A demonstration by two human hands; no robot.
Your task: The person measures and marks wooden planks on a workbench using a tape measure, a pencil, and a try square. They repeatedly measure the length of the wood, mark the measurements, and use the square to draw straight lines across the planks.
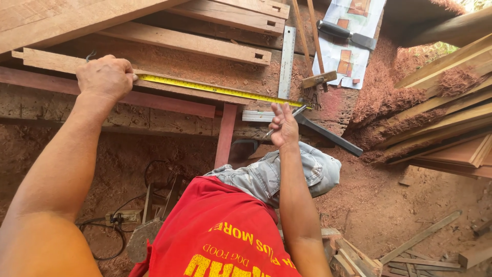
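**Tape stretched along the board, pencil at its far end**

On the left, my left hand is closed down over the near end of the yellow tape measure, pinning it onto a long wooden board on the dusty workbench. The tape runs rightward along the board, lying flat, as far as a steel square standing across it. There my right hand has its fingers pinched around a thin pencil, whose tip sits just beside the tape's far end. Further right, a dark metal bar slants away, and stacked planks lie under red sawdust.
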